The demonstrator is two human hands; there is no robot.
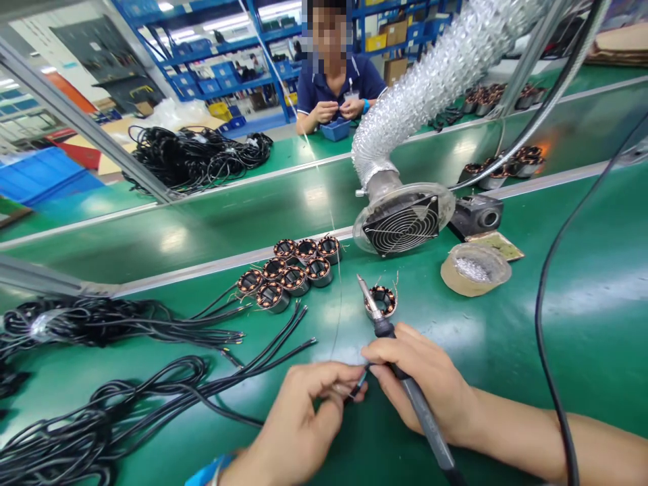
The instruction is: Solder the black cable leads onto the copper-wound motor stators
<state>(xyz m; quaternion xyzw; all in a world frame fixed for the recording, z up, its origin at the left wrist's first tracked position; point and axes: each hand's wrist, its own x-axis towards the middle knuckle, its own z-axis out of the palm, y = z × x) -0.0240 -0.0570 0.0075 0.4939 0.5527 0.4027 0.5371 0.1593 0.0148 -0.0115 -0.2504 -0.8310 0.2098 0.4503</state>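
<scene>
My right hand (425, 381) is closed round a soldering iron (422, 412), whose tip points up and away, over the near left side of a single copper-wound stator (382, 301). Between the fingers of my left hand (314, 412) is the end of a black cable (360, 382); the fingertips of both hands meet close to it. A thin wire rises from near my left fingers. Several more stators (293, 280) stand grouped on the green table, beyond my left hand.
Bundled black cables (101, 412) cover the table's left side. A round extractor fan (405, 226) hangs from a silver duct (430, 81). A tub (474, 268) stands at the right, near a black device (476, 216). Across the bench, a person (337, 88) holds something small above a blue bin (336, 129).
</scene>
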